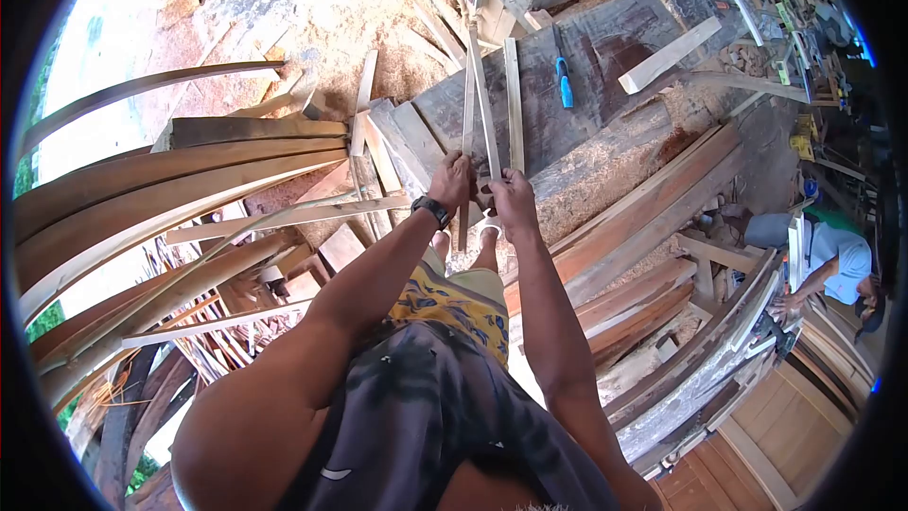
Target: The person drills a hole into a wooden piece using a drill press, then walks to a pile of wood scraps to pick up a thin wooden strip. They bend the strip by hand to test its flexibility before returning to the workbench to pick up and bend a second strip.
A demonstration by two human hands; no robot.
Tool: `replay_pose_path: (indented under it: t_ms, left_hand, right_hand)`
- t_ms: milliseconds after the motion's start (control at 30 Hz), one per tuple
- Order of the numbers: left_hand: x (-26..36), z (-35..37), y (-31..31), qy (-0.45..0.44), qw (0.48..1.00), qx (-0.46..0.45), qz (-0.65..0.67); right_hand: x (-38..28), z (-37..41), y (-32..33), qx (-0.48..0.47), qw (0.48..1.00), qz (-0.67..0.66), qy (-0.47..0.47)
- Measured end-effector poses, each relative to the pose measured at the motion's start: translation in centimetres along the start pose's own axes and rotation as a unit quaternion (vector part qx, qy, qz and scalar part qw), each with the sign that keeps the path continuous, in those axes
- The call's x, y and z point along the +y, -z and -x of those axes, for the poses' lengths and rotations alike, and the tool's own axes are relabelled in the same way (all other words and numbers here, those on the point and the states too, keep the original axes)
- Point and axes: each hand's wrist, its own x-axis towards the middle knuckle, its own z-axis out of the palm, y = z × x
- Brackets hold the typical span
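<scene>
My left hand point(453, 180), with a dark watch on the wrist, is closed around a narrow wooden strip point(468, 114) that also shows below the fist. Close to its right, my right hand point(512, 199) pinches the near end of a second, paler wooden strip point(483, 104). Both strips point away from me and nearly meet at their far ends. Another pale strip point(514, 99) lies on the dark workbench point(605, 57) just right of them. A blue-handled tool point(565, 83) rests farther right on the bench.
Long curved boards point(180, 180) fan out at the left, and stacked planks point(653, 189) lie at the right. A pale wood block point(670, 55) sits on the bench. Sawdust point(350, 19) covers the ground ahead. A co-worker point(837, 260) is at the far right.
</scene>
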Motion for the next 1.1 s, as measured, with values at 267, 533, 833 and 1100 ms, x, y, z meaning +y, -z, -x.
replay_pose_path:
  t_ms: [267,533,833,1100]
  left_hand:
    - [7.1,2.7,6.6,-0.005,0.993,0.085,-0.086]
    - [14.7,7.3,8.1,-0.024,0.995,0.019,-0.095]
    - [12.5,7.6,10.6,-0.095,0.972,0.113,-0.180]
    - [14.5,10.6,11.1,-0.036,0.995,0.094,-0.027]
  right_hand:
    - [-10.1,2.8,-0.3,-0.006,0.964,0.079,0.252]
    - [-11.5,2.1,-1.7,0.064,0.905,0.110,0.405]
    - [-14.5,4.6,-3.3,0.120,0.887,0.183,0.406]
    - [-10.1,0.5,-2.4,0.115,0.847,0.455,0.250]
